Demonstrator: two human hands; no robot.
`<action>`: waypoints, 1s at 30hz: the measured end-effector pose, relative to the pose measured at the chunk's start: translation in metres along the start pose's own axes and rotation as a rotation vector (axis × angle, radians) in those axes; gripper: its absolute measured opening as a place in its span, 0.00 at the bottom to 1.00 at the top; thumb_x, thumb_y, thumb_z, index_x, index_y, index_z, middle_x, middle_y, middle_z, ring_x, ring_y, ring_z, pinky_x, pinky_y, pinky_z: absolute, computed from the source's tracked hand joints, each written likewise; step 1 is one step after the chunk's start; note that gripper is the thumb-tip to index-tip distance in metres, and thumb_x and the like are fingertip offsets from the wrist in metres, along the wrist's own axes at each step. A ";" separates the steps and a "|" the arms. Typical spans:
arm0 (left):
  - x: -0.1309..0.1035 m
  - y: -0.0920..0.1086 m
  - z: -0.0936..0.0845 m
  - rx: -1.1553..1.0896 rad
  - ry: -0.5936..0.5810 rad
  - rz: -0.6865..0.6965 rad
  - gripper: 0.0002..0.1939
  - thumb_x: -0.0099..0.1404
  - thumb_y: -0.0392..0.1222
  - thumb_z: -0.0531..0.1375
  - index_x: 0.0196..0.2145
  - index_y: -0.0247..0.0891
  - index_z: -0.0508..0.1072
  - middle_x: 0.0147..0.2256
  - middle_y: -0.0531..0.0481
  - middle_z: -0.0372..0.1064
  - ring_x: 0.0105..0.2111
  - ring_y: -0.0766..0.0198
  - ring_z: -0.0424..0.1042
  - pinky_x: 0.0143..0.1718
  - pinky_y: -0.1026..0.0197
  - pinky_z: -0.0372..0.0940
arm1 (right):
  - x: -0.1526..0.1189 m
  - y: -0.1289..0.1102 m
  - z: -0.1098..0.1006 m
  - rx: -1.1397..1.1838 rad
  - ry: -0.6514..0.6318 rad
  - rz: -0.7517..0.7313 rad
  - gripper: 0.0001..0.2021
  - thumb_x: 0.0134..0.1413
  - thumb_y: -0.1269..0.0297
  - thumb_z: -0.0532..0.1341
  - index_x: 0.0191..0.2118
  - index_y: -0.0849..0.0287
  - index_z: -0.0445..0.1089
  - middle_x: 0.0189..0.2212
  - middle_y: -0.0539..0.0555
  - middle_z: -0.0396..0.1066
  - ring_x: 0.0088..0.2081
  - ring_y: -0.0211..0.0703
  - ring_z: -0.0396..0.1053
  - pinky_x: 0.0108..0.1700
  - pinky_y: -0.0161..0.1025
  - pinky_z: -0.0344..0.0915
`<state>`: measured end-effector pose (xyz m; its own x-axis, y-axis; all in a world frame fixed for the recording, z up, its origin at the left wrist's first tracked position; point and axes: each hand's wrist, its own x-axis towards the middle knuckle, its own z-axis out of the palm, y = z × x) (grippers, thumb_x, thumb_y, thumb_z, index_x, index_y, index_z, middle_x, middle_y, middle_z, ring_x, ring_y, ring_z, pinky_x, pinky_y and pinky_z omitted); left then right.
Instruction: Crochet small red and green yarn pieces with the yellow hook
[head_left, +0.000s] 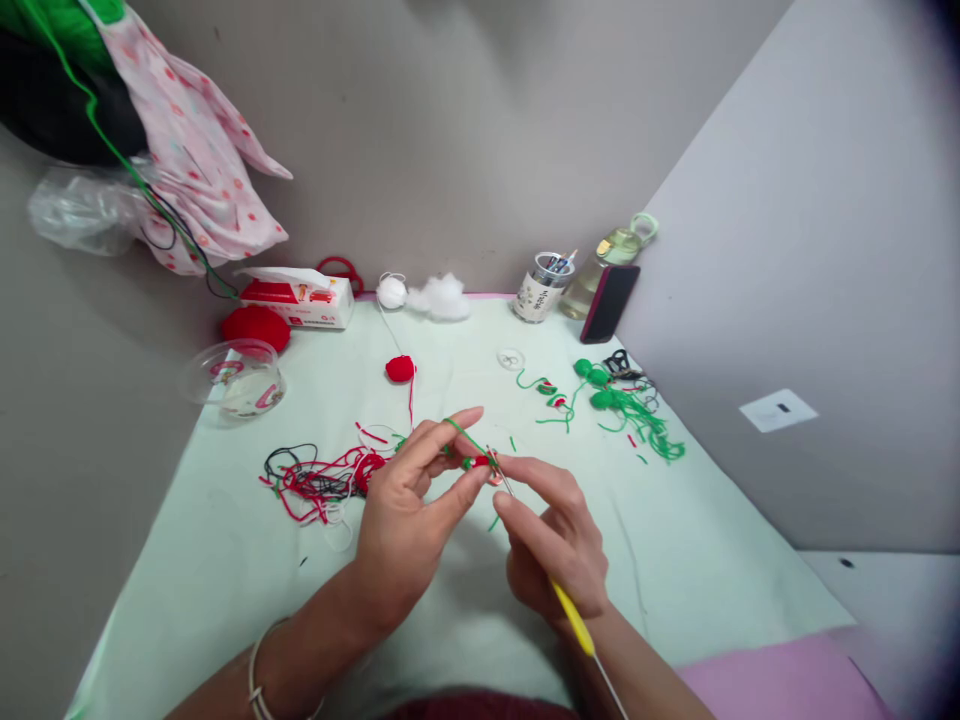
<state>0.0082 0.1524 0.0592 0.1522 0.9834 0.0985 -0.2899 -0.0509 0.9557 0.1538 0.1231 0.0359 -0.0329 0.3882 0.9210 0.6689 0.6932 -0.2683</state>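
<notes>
Between thumb and fingers, my left hand (pixel 409 500) pinches a small crochet piece (pixel 480 462) in red, green and white. Green yarn (pixel 463 432) runs over the raised index finger of that hand. My right hand (pixel 559 535) is closed on a crochet hook (pixel 574 618) with a yellow handle. The hook's metal tip meets the piece at its right end. A bracelet circles the left wrist. The exact stitch at the tip is too small to make out.
Tangled red, black and white yarn (pixel 322 485) lies left of my hands, near a clear plastic tub (pixel 255 390). A red ball (pixel 400 369) sits ahead. Green yarn pieces (pixel 637 415) lie at right. Behind stand a tissue box (pixel 300 300), pen can (pixel 541 290), bottle (pixel 600 268) and phone (pixel 610 304).
</notes>
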 end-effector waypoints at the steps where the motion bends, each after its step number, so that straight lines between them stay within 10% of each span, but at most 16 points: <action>1: 0.000 -0.002 0.000 0.028 0.016 0.044 0.22 0.65 0.32 0.71 0.54 0.50 0.84 0.36 0.55 0.74 0.39 0.67 0.78 0.50 0.63 0.76 | -0.001 0.000 0.000 0.008 -0.002 -0.011 0.22 0.65 0.77 0.65 0.61 0.52 0.76 0.50 0.59 0.82 0.46 0.49 0.83 0.43 0.44 0.83; 17: -0.004 -0.013 -0.006 0.291 0.065 0.413 0.24 0.68 0.29 0.69 0.57 0.53 0.83 0.43 0.52 0.80 0.44 0.63 0.80 0.49 0.62 0.76 | -0.006 0.004 -0.007 0.138 -0.080 -0.012 0.15 0.75 0.71 0.53 0.59 0.60 0.71 0.50 0.67 0.81 0.55 0.53 0.81 0.46 0.50 0.84; 22: -0.003 -0.012 -0.008 0.263 0.026 0.359 0.22 0.68 0.31 0.70 0.55 0.55 0.84 0.42 0.53 0.81 0.43 0.63 0.79 0.49 0.62 0.75 | -0.007 0.005 -0.008 0.100 -0.071 -0.007 0.16 0.72 0.73 0.57 0.59 0.56 0.73 0.48 0.63 0.82 0.51 0.52 0.82 0.45 0.48 0.84; 30: 0.004 0.001 -0.004 -0.072 -0.047 -0.139 0.20 0.63 0.39 0.74 0.53 0.43 0.84 0.35 0.53 0.76 0.37 0.64 0.77 0.45 0.62 0.75 | -0.004 0.007 -0.006 -0.079 -0.088 -0.069 0.17 0.67 0.79 0.62 0.56 0.57 0.78 0.47 0.60 0.81 0.48 0.49 0.81 0.44 0.44 0.82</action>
<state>0.0051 0.1567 0.0596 0.2389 0.9709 -0.0187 -0.3298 0.0993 0.9388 0.1634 0.1231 0.0324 -0.1438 0.3956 0.9071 0.7188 0.6718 -0.1790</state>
